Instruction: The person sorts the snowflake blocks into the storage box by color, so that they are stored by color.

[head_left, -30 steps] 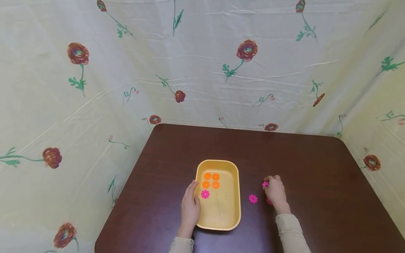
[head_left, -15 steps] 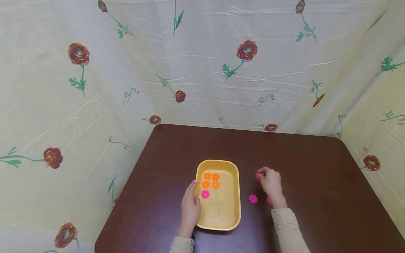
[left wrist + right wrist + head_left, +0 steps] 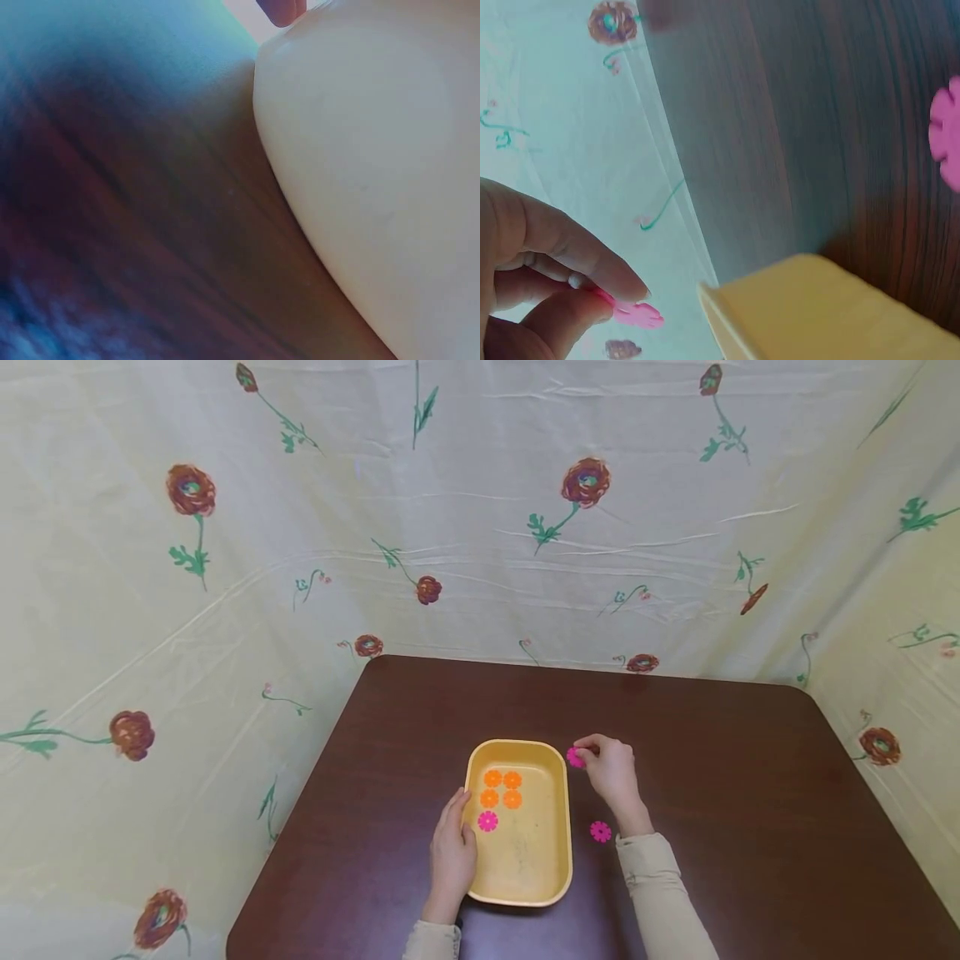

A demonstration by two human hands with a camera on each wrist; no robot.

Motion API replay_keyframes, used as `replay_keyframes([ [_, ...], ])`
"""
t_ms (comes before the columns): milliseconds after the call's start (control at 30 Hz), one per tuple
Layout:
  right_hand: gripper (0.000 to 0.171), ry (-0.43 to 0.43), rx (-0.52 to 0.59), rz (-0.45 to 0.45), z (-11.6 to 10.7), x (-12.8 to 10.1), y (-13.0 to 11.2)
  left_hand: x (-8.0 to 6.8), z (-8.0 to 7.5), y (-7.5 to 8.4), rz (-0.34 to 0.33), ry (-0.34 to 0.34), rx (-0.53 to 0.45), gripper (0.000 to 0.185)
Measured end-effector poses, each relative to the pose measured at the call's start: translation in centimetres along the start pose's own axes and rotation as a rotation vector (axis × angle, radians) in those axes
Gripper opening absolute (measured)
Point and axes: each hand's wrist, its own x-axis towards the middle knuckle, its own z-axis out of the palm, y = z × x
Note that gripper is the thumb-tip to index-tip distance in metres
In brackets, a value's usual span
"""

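A yellow tray [image 3: 558, 860] sits on the dark brown table [image 3: 712, 752], holding several orange flower discs [image 3: 501, 788] and one pink flower disc [image 3: 487, 821]. My left hand [image 3: 452, 852] rests against the tray's left rim, fingers on its edge; the left wrist view shows the tray wall [image 3: 375, 172] up close. My right hand [image 3: 611, 772] pinches a pink flower disc [image 3: 574, 757] just above the tray's far right corner; in the right wrist view the disc [image 3: 639, 315] sits between thumb and finger beside the tray rim [image 3: 780, 292]. Another pink disc [image 3: 600, 832] lies on the table right of the tray.
A cream cloth with printed flowers [image 3: 585, 481] hangs behind and to both sides of the table. The table's far edge [image 3: 585, 667] meets the cloth. A pink disc [image 3: 949, 135] shows on the wood in the right wrist view.
My right hand lifted a pink disc from the table and carried it left to the tray's far right corner. The left hand and tray stayed still.
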Motion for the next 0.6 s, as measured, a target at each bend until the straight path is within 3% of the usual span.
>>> replay_keyframes([
  [600, 0.006, -0.171, -0.011, -0.146, 4.6, -0.7, -4.9, 0.1, 0.0, 0.0, 0.033, 0.014, -0.009, 0.047],
])
